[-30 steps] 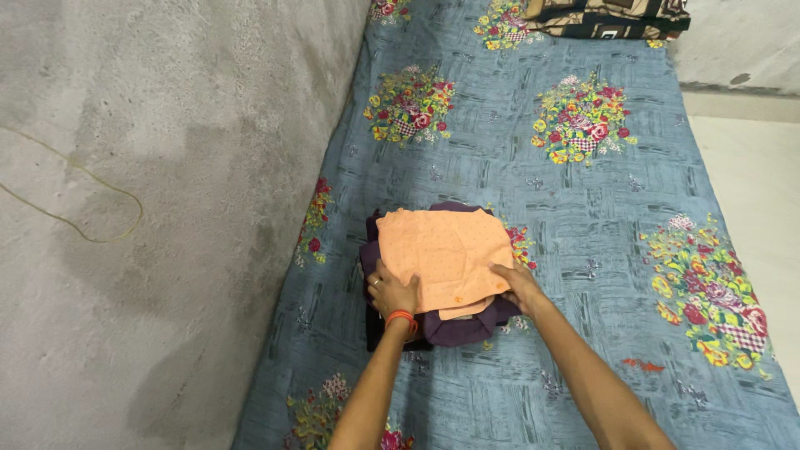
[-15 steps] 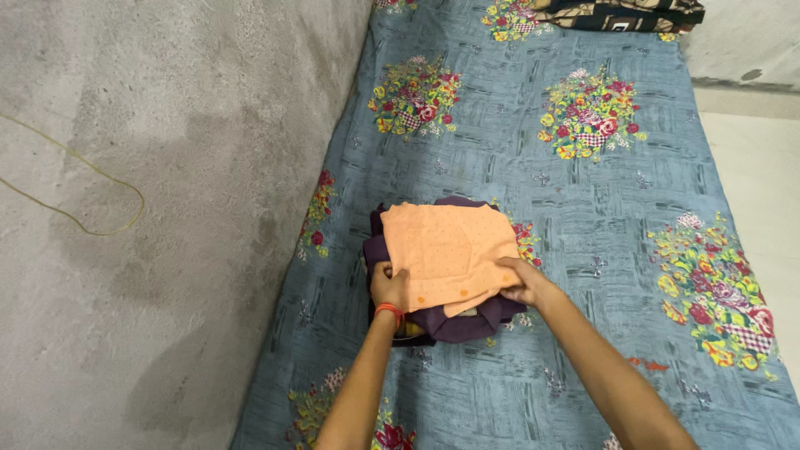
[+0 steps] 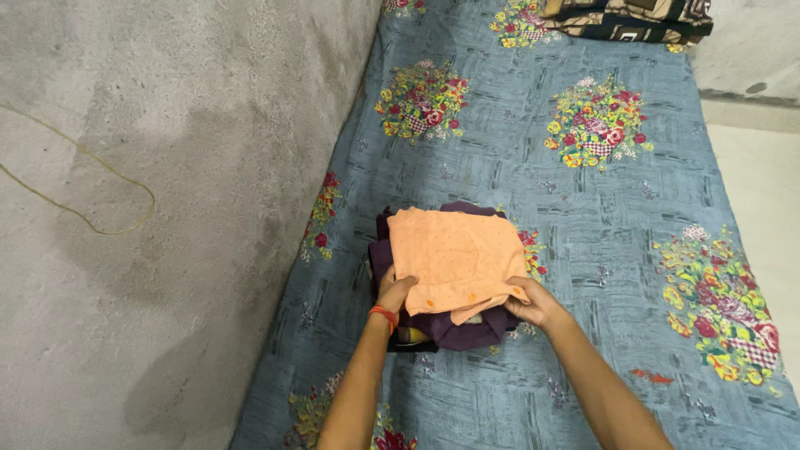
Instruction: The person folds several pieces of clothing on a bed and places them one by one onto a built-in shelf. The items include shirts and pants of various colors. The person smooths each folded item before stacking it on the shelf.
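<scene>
1. My left hand (image 3: 395, 293) presses on the near left edge of the folded orange garment (image 3: 454, 257); its grip is closed on that edge.
2. My right hand (image 3: 533, 303) pinches the near right corner of the same garment, fingers closed around the cloth.
3. The orange garment lies on top of a folded purple garment (image 3: 454, 332), and both rest on the bed (image 3: 583, 208) with the blue flowered sheet, near the grey wall (image 3: 167, 208).
4. A dark folded cloth (image 3: 633, 18) lies at the far end of the bed.

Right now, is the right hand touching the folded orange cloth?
Touching. The head view shows the right hand pinching the near corner of the orange cloth.
</scene>
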